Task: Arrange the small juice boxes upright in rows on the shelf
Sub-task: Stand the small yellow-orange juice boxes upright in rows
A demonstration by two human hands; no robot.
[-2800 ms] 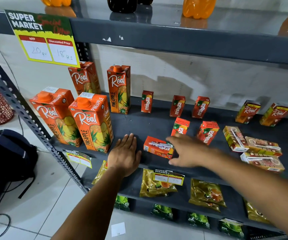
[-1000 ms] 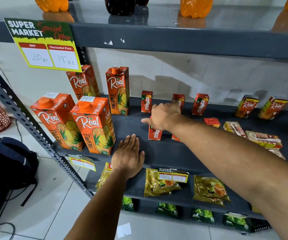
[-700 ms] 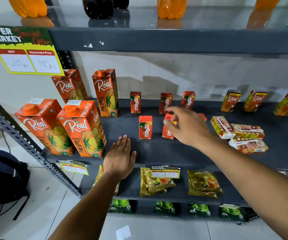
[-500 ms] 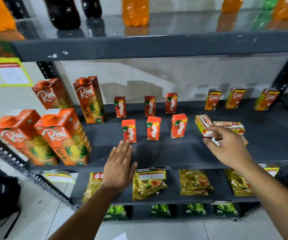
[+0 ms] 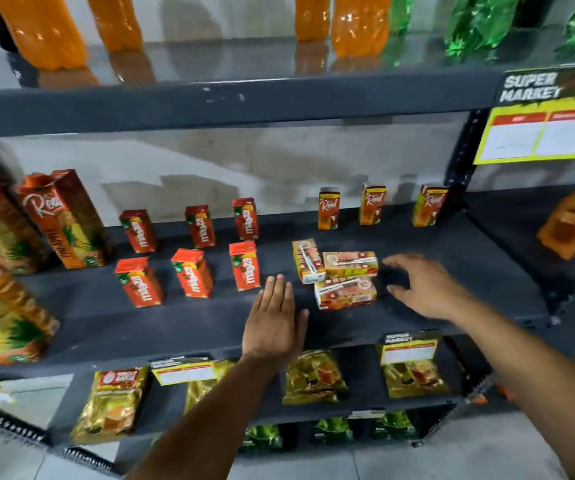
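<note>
On the dark shelf (image 5: 175, 323) stand two rows of three small red Maaza boxes, a back row (image 5: 201, 226) and a front row (image 5: 192, 278), all upright. Three small Real boxes (image 5: 372, 204) stand upright along the back right. Three more small Real boxes (image 5: 344, 275) lie flat in a cluster in front of them. My left hand (image 5: 274, 322) rests flat on the shelf, fingers together, just left of the cluster. My right hand (image 5: 421, 287) hovers right of the cluster with fingers spread and curled, holding nothing.
Large Real pineapple cartons (image 5: 64, 218) stand at the left end. Gold snack packets (image 5: 313, 375) and price tags (image 5: 409, 348) sit on the shelf below. Orange and green bottles (image 5: 358, 22) line the shelf above. An upright post (image 5: 459, 161) and a sign (image 5: 542, 129) bound the right side.
The last red Maaza boxes got stood up in the front row. My right hand moved right, past the lying Real boxes. The view shifted right; my left hand stayed flat on the shelf.
</note>
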